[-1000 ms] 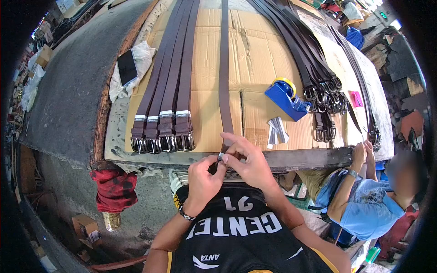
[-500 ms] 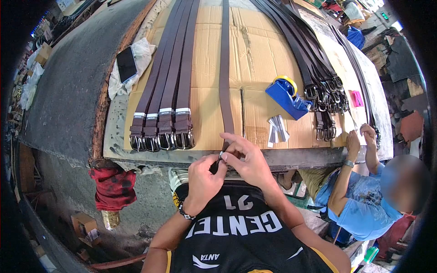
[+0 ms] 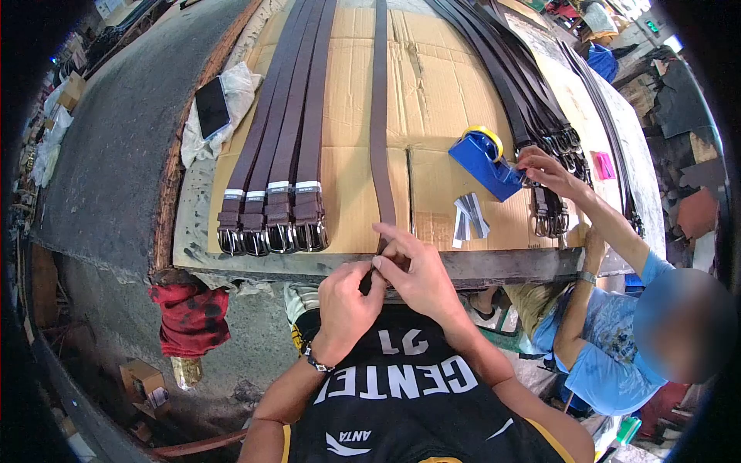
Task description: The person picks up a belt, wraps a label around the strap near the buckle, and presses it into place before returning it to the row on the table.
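A single dark brown belt point(image 3: 379, 123) runs down the middle of the cardboard to the table's front edge. Its near end is pinched between my left hand point(image 3: 347, 297) and my right hand point(image 3: 421, 278). Both sets of fingers are closed and meet at the belt end, which they mostly hide; I cannot make out its buckle. To the left lie several brown belts point(image 3: 309, 123) side by side, with silver buckles and white paper bands. Right of my hands is a small fan of grey-and-white label strips point(image 3: 471, 218) on the cardboard.
A blue tape dispenser point(image 3: 486, 166) stands to the right, a co-worker's hand point(image 3: 546, 168) at its cutting end. Behind that hand is a bundle of dark belts point(image 3: 502, 77). At the left edge a phone point(image 3: 212, 106) rests on a plastic bag point(image 3: 243, 85).
The co-worker's one hand has reached left to the tape dispenser. My hands stay at the belt end with fingers slightly shifted; the white band seen between them before is now covered.
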### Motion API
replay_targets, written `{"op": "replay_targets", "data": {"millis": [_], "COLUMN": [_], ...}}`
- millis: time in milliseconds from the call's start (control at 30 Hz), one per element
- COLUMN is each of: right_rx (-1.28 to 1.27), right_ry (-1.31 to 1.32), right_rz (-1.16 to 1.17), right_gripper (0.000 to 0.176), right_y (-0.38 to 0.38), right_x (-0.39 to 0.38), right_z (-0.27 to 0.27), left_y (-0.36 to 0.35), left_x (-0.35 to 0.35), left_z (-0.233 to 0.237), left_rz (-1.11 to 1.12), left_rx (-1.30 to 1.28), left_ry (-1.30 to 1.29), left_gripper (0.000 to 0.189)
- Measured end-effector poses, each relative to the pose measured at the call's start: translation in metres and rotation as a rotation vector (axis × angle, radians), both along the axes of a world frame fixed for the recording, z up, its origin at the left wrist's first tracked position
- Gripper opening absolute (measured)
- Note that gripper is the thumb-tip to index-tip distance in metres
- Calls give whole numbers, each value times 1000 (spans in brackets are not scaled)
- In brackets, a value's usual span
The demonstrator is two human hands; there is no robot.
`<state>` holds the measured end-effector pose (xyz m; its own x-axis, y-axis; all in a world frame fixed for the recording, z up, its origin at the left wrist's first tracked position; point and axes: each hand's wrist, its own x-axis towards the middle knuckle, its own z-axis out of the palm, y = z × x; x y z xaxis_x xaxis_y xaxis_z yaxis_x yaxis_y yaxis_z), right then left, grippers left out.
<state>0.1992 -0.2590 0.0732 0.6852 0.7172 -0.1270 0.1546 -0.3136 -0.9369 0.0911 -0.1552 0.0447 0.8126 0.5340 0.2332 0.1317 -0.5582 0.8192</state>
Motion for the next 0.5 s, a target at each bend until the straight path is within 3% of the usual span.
{"op": "replay_targets", "data": {"millis": [500], "right_rx": [-96], "right_ry": [-45], "right_rz": [-23], "right_gripper": [64], "right_y": [-1], "right_x": [3], "right_z": [5], "left_y": [-2], "left_x": [1], "left_z": [-2], "left_rz": [36], "left_rx": [-64], "left_ry": [-26], "left_gripper": [12]}}
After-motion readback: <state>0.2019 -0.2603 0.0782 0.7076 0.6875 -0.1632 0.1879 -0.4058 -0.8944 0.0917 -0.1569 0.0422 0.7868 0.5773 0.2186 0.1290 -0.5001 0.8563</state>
